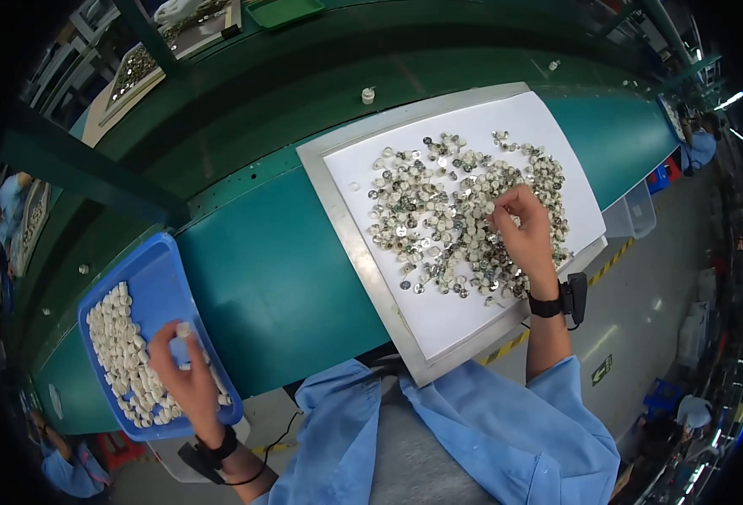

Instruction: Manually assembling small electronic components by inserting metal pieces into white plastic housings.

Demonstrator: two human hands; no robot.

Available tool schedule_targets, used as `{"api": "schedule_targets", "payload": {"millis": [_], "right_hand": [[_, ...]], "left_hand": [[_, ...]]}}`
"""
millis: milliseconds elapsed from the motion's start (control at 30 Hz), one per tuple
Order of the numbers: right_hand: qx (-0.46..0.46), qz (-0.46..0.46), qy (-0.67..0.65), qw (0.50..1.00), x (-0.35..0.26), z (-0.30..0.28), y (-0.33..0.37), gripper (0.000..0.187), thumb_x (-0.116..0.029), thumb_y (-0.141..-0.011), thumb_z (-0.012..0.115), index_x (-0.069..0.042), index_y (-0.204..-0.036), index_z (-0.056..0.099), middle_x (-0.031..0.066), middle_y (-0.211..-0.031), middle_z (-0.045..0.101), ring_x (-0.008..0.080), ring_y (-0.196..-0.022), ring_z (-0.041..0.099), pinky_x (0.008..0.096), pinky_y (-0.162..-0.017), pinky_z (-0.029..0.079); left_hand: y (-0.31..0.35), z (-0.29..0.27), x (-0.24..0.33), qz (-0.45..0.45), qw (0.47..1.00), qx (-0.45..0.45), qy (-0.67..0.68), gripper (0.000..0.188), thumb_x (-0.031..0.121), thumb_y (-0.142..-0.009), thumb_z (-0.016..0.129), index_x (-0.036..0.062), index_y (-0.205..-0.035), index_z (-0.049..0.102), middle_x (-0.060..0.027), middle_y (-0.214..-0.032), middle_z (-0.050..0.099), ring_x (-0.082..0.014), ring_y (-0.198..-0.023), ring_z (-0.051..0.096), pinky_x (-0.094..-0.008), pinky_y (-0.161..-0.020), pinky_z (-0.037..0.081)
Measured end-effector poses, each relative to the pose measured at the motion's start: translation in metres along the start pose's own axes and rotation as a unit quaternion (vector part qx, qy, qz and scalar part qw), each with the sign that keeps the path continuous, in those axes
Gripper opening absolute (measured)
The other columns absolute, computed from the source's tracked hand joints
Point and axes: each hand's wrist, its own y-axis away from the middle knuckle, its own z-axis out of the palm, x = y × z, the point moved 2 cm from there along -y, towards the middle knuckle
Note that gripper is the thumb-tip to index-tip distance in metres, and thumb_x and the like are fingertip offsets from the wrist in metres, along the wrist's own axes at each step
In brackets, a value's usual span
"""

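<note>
Head view: blue tray (186, 290) holds white caps (123, 353); left grip (186, 374) pinches 1, right grip (524, 231) 1 piece (490, 207).

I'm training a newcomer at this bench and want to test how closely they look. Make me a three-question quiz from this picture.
1. Multiple choice: what lies beneath the left hand?
A) a red crate
B) a green tray
C) a blue tray

2. True or false: both of the person's wrists are bare.

3. Fill the gap: the right hand is over small parts spread on a ____ sheet.

Key:
1. C
2. False: each wrist wears a black band.
3. white
</note>
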Motion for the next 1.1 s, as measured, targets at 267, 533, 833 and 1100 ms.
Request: {"api": "schedule_targets", "payload": {"millis": [267, 533, 833, 1100], "right_hand": [[-0.153, 0.035, -0.145, 0.977, -0.026, 0.058, 0.025, 0.015, 0.005, -0.092, 0.058, 0.002, -0.106, 0.062, 0.0068, -0.082, 0.066, 0.0137, -0.074, 0.066, 0.0272, -0.069, 0.053], [-0.262, -0.042, -0.291, 0.919, -0.064, 0.111, 0.041, 0.013, 0.006, -0.089, 0.062, 0.002, -0.102, 0.061, 0.0108, -0.088, 0.065, 0.0176, -0.073, 0.065, 0.0292, -0.069, 0.052], [-0.285, -0.051, -0.382, 0.878, -0.074, 0.128, 0.058, 0.019, 0.007, -0.084, 0.065, 0.001, -0.101, 0.061, 0.0123, -0.087, 0.065, 0.0188, -0.078, 0.065, 0.0329, -0.072, 0.05], [-0.229, -0.3, -0.152, 0.914, -0.079, 0.113, 0.048, 0.021, 0.006, -0.079, 0.068, 0.0, -0.099, 0.07, 0.0113, -0.084, 0.068, 0.0228, -0.073, 0.062, 0.035, -0.067, 0.048]], "left_hand": [[0.006, 0.065, 0.083, 0.021, 0.933, -0.106, 0.344, 0.026, -0.002, -0.087, 0.069, 0.0002, -0.112, 0.064, -0.0133, -0.108, 0.067, -0.0215, -0.097, 0.063, -0.0325, -0.088, 0.049], [0.025, 0.078, 0.111, 0.082, 0.871, -0.103, 0.474, 0.034, -0.007, -0.08, 0.074, -0.0036, -0.112, 0.064, -0.0176, -0.106, 0.068, -0.0243, -0.094, 0.065, -0.0327, -0.081, 0.052], [0.027, 0.082, 0.133, 0.1, 0.813, -0.162, 0.55, 0.036, -0.006, -0.078, 0.075, -0.0049, -0.112, 0.064, -0.0223, -0.115, 0.065, -0.0284, -0.102, 0.066, -0.035, -0.086, 0.054], [0.028, 0.084, 0.148, 0.076, 0.737, -0.259, 0.619, 0.034, -0.004, -0.078, 0.076, -0.0064, -0.111, 0.066, -0.0262, -0.129, 0.057, -0.0304, -0.11, 0.064, -0.0384, -0.091, 0.054]]}}
